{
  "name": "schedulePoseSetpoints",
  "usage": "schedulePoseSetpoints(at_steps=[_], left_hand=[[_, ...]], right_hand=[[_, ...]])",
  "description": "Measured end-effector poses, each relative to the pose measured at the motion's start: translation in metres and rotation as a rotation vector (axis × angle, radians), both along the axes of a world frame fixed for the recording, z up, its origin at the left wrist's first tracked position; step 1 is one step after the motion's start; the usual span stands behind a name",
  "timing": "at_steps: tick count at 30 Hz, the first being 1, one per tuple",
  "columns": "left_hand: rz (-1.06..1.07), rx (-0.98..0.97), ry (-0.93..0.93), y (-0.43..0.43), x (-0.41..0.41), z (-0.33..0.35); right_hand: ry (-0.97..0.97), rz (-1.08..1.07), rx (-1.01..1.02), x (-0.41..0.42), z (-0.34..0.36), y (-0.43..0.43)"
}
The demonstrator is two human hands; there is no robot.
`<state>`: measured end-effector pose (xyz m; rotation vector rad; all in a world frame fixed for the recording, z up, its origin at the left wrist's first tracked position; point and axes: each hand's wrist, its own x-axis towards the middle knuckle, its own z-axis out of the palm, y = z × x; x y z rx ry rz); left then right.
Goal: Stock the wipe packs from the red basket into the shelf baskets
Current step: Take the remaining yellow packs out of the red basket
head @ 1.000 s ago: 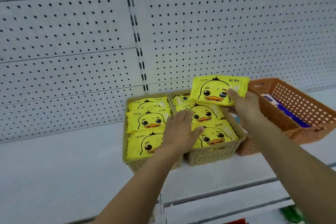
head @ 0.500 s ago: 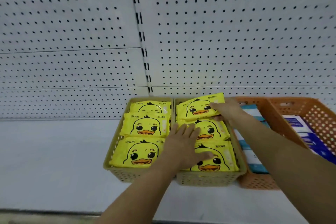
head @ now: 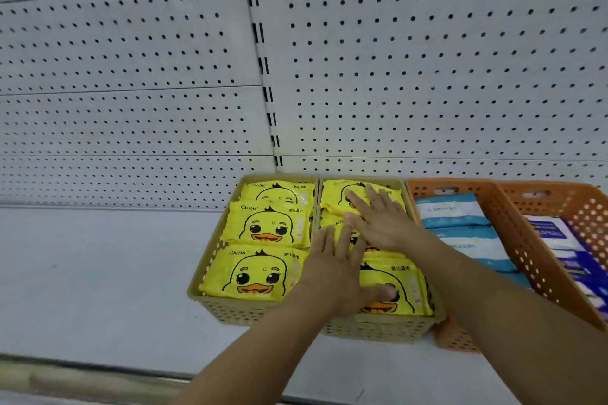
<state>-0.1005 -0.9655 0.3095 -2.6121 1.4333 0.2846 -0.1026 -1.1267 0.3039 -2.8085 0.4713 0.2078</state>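
Two tan shelf baskets stand side by side on the white shelf. The left tan basket (head: 210,253) holds three yellow duck wipe packs (head: 266,227) in a row. The right tan basket (head: 378,329) also holds yellow duck packs (head: 394,286). My left hand (head: 339,273) lies flat, fingers spread, on the middle and front packs of the right basket. My right hand (head: 381,220) lies flat on the rear packs of that basket, holding nothing. The red basket is out of view.
An orange basket (head: 493,204) with blue-and-white wipe packs (head: 457,210) stands right of the tan baskets, and a second orange basket (head: 579,204) with blue packs further right. White pegboard backs the shelf. Bare shelf surface (head: 98,273) stretches to the left.
The yellow pack my right hand held above the right tan basket was laid at its rear and let go. That hand now presses flat on it. My left hand stayed on the packs.
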Motion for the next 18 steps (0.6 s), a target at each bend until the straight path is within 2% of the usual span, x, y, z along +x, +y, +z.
schedulePoseSetpoints(at_steps=[4, 7, 10, 14, 16, 18], left_hand=[[0.010, 0.041, 0.034, -0.001, 0.000, 0.001], [-0.013, 0.007, 0.025, 0.005, 0.001, 0.001], [-0.020, -0.068, 0.033, 0.017, 0.001, 0.001], [0.025, -0.071, 0.088, 0.022, 0.004, 0.002], [0.025, -0.118, 0.146, 0.024, 0.005, 0.004], [0.042, -0.247, 0.194, 0.030, 0.010, 0.008]], right_hand=[[0.081, -0.045, 0.008, 0.006, 0.008, 0.002], [0.027, -0.026, -0.034, 0.000, 0.014, 0.004], [-0.063, 0.086, -0.040, -0.010, 0.007, 0.010], [0.001, 0.075, 0.018, -0.006, 0.002, 0.010], [0.045, 0.063, 0.045, -0.002, 0.008, 0.011], [0.030, 0.051, 0.089, -0.004, 0.014, 0.011]])
